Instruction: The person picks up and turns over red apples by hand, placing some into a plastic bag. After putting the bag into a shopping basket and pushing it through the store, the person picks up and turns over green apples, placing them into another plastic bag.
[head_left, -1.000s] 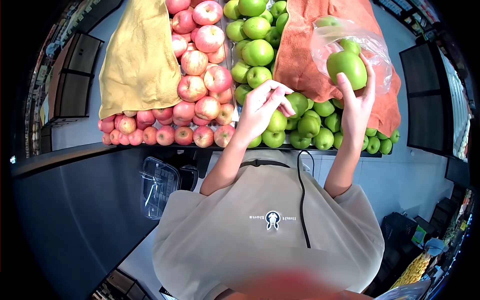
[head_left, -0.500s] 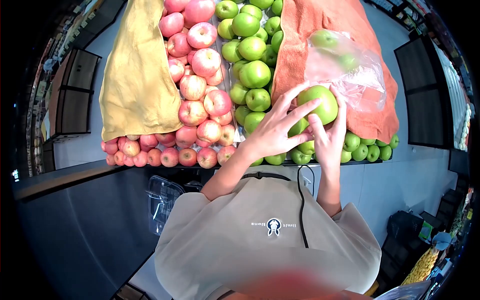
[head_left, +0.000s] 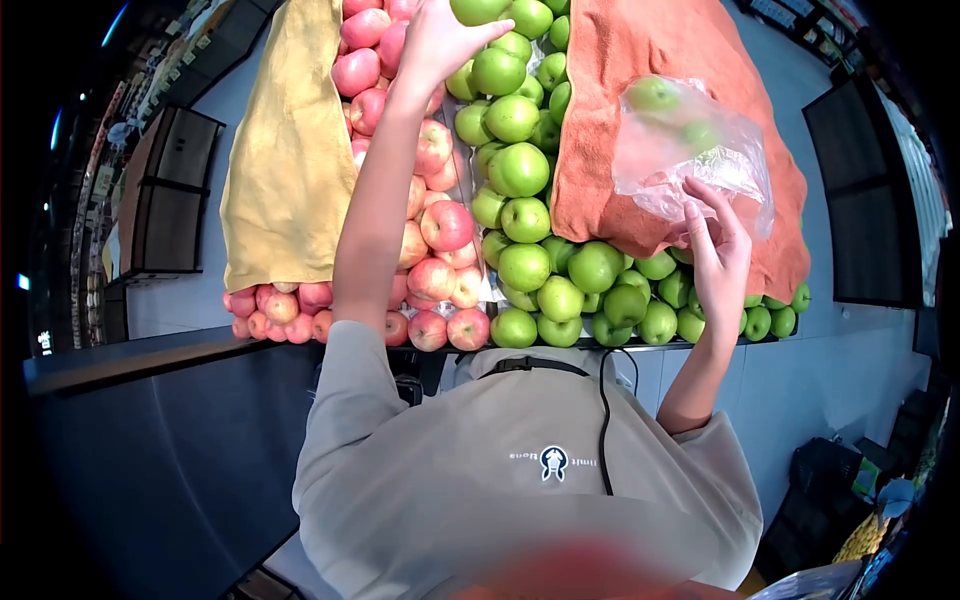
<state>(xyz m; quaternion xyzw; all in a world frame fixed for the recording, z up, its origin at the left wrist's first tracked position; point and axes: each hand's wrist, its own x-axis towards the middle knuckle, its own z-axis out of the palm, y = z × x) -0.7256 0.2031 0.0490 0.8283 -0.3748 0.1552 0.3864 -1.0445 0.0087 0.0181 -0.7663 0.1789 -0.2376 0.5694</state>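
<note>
My left hand (head_left: 445,45) reaches to the top edge of the view, closed around a green apple (head_left: 478,8). Its thumb lies along the near side of the fruit, while the other fingers are largely cut off by the frame. My right hand (head_left: 722,250) is at the near edge of a clear plastic bag (head_left: 735,150), thumb and forefinger stretched out and slightly apart, with no fruit between them. Inside the bag, which lies on an orange cloth (head_left: 605,130), two green apples (head_left: 655,93) show through the plastic.
Green apples (head_left: 520,170) are piled in the middle and along the display's front edge. Beside them on the left are red apples (head_left: 447,226) and a yellow cloth (head_left: 285,180). A dark counter (head_left: 150,450) stands at lower left; dark shelving (head_left: 862,190) is at right.
My hands have separated. The left moved up and away to the far green apples; the right moved right and no longer holds the large green apple. The bag stayed on the cloth.
</note>
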